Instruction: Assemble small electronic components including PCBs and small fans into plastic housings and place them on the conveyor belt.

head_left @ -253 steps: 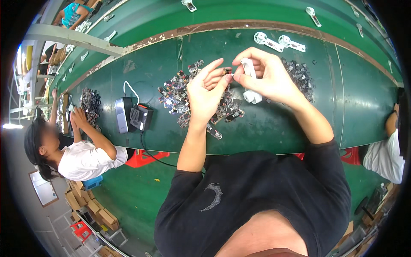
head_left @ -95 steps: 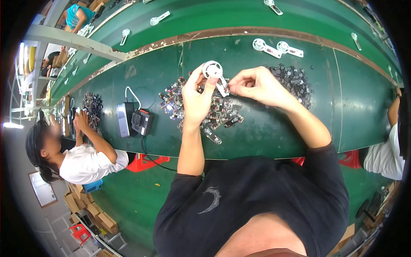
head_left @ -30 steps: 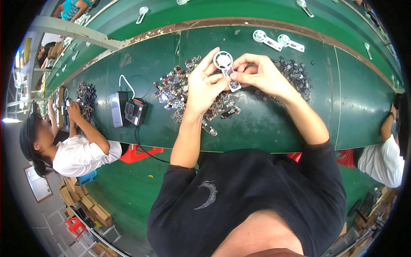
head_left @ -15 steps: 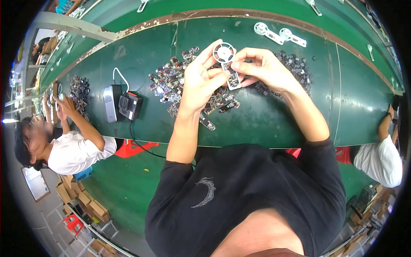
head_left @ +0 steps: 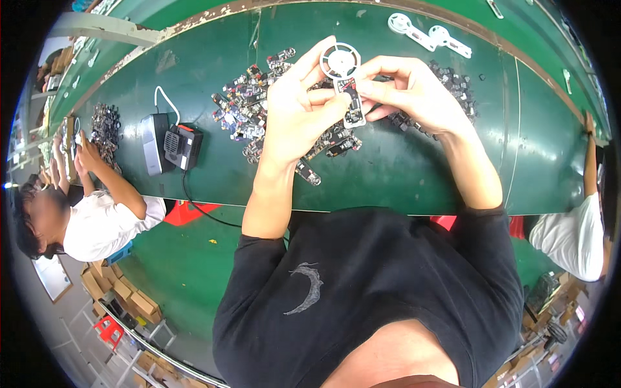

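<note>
A white plastic housing (head_left: 341, 61) with a round spoked ring and a short handle is held up above the table. A dark circuit board (head_left: 353, 110) lies in its handle, with a bit of red wire near the neck. My left hand (head_left: 299, 107) grips the housing from the left, thumb pressed on the board. From the right, my right hand (head_left: 411, 90) pinches at the handle's edge beside the neck; its fingertips are partly hidden. Behind and below my left hand spreads a pile of small circuit boards (head_left: 242, 97). A heap of small black parts (head_left: 460, 87) lies beyond my right hand.
Two white housings (head_left: 414, 33) lie at the table's far right. Left on the green table (head_left: 213, 168) stand a grey box-shaped device (head_left: 155, 145) and a black one (head_left: 183, 147) with cables. A co-worker (head_left: 103, 223) sits at left; another person's sleeve (head_left: 569, 239) shows at right.
The whole view has shifted slightly, with the table higher in the picture. My right hand's fingers have moved a little at the neck of the housing; my left hand keeps its grip.
</note>
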A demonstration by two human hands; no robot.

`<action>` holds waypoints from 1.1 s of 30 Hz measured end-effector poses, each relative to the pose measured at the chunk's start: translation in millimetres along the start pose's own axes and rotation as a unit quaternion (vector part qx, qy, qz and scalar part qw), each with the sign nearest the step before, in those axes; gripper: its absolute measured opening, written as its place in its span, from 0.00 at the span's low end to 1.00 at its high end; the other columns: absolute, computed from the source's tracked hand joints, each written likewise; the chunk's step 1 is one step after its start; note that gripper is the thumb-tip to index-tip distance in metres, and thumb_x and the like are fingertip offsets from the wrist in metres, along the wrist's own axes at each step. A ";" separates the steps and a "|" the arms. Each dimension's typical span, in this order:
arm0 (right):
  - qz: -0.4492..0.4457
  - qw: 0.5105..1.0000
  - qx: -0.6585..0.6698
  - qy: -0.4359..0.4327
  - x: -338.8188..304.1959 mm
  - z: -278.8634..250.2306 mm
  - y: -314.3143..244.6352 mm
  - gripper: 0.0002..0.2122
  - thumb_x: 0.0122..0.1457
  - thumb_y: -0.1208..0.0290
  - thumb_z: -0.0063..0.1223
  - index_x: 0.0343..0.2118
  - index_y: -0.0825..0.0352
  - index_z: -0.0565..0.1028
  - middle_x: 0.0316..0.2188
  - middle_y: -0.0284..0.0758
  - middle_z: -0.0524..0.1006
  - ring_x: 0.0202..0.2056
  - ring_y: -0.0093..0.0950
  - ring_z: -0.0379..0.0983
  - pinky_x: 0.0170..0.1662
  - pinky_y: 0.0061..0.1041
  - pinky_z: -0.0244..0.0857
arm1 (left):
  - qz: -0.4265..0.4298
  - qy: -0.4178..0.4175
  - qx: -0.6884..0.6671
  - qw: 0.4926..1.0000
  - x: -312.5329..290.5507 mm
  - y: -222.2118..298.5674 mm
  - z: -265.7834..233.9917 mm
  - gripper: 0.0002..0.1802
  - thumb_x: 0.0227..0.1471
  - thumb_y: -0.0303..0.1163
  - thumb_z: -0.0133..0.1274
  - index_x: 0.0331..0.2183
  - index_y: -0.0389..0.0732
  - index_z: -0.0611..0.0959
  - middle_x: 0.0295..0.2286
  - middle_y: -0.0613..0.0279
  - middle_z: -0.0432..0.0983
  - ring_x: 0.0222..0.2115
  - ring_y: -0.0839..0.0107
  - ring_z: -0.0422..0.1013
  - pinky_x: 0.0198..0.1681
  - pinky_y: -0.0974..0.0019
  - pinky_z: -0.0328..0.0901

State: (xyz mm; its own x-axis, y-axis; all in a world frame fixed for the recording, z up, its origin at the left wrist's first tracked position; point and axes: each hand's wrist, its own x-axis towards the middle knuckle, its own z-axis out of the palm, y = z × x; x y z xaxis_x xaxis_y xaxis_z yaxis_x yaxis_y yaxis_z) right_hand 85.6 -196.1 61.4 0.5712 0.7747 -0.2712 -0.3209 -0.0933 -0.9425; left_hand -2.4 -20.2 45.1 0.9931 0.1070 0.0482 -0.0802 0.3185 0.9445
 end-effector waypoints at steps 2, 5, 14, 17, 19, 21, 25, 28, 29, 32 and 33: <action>0.005 1.000 -0.006 -0.004 0.9 0.0 0.5 0.11 0.59 0.69 0.55 0.41 0.70 0.75 0.33 0.32 0.77 0.33 0.19 0.76 0.38 0.19 0.74 | -0.007 0.001 0.004 1.000 -0.8 0.9 -0.3 0.37 0.44 0.11 0.50 0.58 0.26 0.60 0.50 0.42 0.69 0.35 0.70 0.77 0.33 0.75 0.71; 0.004 1.000 0.001 -0.009 0.7 0.7 1.1 0.11 0.59 0.69 0.55 0.41 0.70 0.75 0.34 0.33 0.76 0.33 0.20 0.76 0.38 0.19 0.74 | -0.013 0.000 0.002 1.000 -1.8 0.6 -0.7 0.37 0.44 0.11 0.49 0.58 0.27 0.60 0.50 0.42 0.69 0.37 0.70 0.76 0.36 0.75 0.71; -0.003 1.000 0.005 -0.007 1.3 3.3 2.7 0.12 0.58 0.67 0.57 0.40 0.70 0.76 0.33 0.33 0.76 0.33 0.21 0.76 0.38 0.20 0.75 | -0.008 0.001 0.003 1.000 -2.6 0.5 -0.1 0.35 0.46 0.10 0.47 0.58 0.27 0.60 0.49 0.43 0.70 0.40 0.69 0.76 0.41 0.73 0.71; 0.008 1.000 -0.006 0.023 1.3 6.1 1.4 0.12 0.58 0.65 0.57 0.39 0.69 0.76 0.32 0.33 0.77 0.32 0.20 0.75 0.36 0.20 0.74 | -0.013 0.004 0.019 1.000 -2.4 -0.6 -0.5 0.36 0.45 0.10 0.47 0.58 0.27 0.60 0.49 0.44 0.70 0.40 0.70 0.75 0.42 0.73 0.71; 0.007 0.999 -0.030 0.037 3.0 10.1 4.7 0.12 0.59 0.66 0.56 0.40 0.69 0.75 0.33 0.33 0.77 0.34 0.20 0.76 0.37 0.20 0.74 | -0.017 0.008 0.034 0.999 -2.2 -1.3 -0.3 0.36 0.45 0.10 0.48 0.58 0.27 0.60 0.49 0.44 0.70 0.40 0.70 0.75 0.42 0.73 0.71; -0.006 0.998 -0.051 0.045 3.6 10.6 10.4 0.12 0.60 0.66 0.55 0.42 0.68 0.74 0.34 0.33 0.78 0.35 0.20 0.76 0.39 0.20 0.72 | -0.005 0.007 0.062 0.998 -2.3 -2.2 0.8 0.37 0.45 0.09 0.49 0.58 0.27 0.60 0.49 0.44 0.70 0.40 0.69 0.75 0.40 0.74 0.71; -0.047 0.997 -0.059 0.030 0.9 11.8 8.3 0.12 0.59 0.67 0.56 0.42 0.69 0.74 0.35 0.33 0.78 0.35 0.19 0.75 0.39 0.20 0.72 | 0.013 0.035 0.016 0.999 1.0 -6.2 0.1 0.37 0.44 0.10 0.50 0.58 0.29 0.62 0.47 0.48 0.73 0.36 0.73 0.76 0.32 0.80 0.71; -0.047 0.997 -0.047 0.049 0.2 9.4 9.6 0.12 0.58 0.68 0.57 0.41 0.69 0.76 0.31 0.30 0.78 0.29 0.16 0.74 0.35 0.17 0.71 | -0.002 0.039 -0.030 0.999 2.1 -3.6 0.0 0.37 0.46 0.11 0.51 0.59 0.31 0.60 0.46 0.48 0.73 0.37 0.72 0.76 0.32 0.78 0.73; -0.040 0.997 -0.053 0.040 0.2 8.0 7.5 0.12 0.58 0.69 0.57 0.42 0.69 0.75 0.33 0.31 0.78 0.32 0.16 0.74 0.37 0.18 0.71 | -0.016 0.024 -0.040 0.999 2.1 -3.1 -0.8 0.37 0.47 0.12 0.51 0.59 0.31 0.59 0.46 0.47 0.73 0.37 0.71 0.76 0.33 0.76 0.73; -0.030 0.998 -0.048 0.030 -0.4 7.8 5.0 0.12 0.58 0.70 0.56 0.43 0.69 0.73 0.34 0.32 0.78 0.34 0.17 0.74 0.37 0.19 0.72 | -0.039 0.003 -0.036 0.999 1.7 -0.7 -2.0 0.37 0.49 0.13 0.52 0.59 0.30 0.57 0.46 0.46 0.72 0.38 0.69 0.76 0.34 0.73 0.74; -0.026 0.999 -0.037 0.028 -0.9 8.2 4.8 0.12 0.58 0.70 0.56 0.43 0.69 0.73 0.33 0.31 0.78 0.33 0.16 0.74 0.37 0.19 0.72 | -0.048 -0.003 -0.024 0.999 1.5 0.0 -2.2 0.37 0.50 0.13 0.52 0.59 0.30 0.57 0.46 0.46 0.72 0.38 0.68 0.76 0.34 0.73 0.75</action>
State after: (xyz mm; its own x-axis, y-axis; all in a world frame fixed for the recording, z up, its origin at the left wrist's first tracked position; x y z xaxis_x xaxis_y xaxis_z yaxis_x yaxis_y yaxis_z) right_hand 77.3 -192.1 58.6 0.6279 0.7436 -0.2298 -0.2341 -0.1011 -0.9669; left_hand -1.0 -18.1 44.4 0.9969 0.0681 -0.0391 0.0110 0.3723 0.9281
